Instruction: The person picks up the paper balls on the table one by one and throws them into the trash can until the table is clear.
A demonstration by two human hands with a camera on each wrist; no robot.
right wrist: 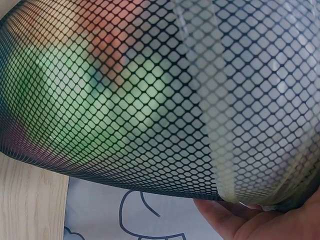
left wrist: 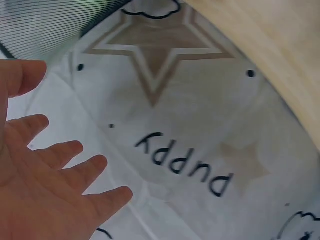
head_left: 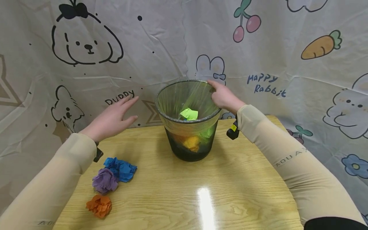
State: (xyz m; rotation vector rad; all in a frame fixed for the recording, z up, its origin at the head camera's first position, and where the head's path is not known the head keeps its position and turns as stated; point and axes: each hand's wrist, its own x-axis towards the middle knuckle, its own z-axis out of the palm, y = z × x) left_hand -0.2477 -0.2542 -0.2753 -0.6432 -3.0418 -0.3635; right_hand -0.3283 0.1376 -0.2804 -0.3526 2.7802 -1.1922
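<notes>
A black mesh wastebasket (head_left: 179, 145) with a clear yellowish liner stands near the table's back edge. Crumpled paper lies inside it, a lime-green ball (head_left: 189, 114) on top and orange, yellow and green paper showing through the mesh. At the right side of the rim, my right hand (head_left: 225, 95) grips the basket; the right wrist view shows the mesh wall (right wrist: 175, 120) close up, with fingers partly hidden at the rim. Left of the basket, my left hand (head_left: 112, 117) hovers empty, fingers extended and spread in the left wrist view, apart from the basket.
Blue (head_left: 121, 169), purple (head_left: 105, 181) and orange (head_left: 99, 206) crumpled paper lies on the wooden table (head_left: 178, 198) at the left, below my left forearm. A white cartoon-printed cloth (head_left: 161, 48) hangs right behind the table.
</notes>
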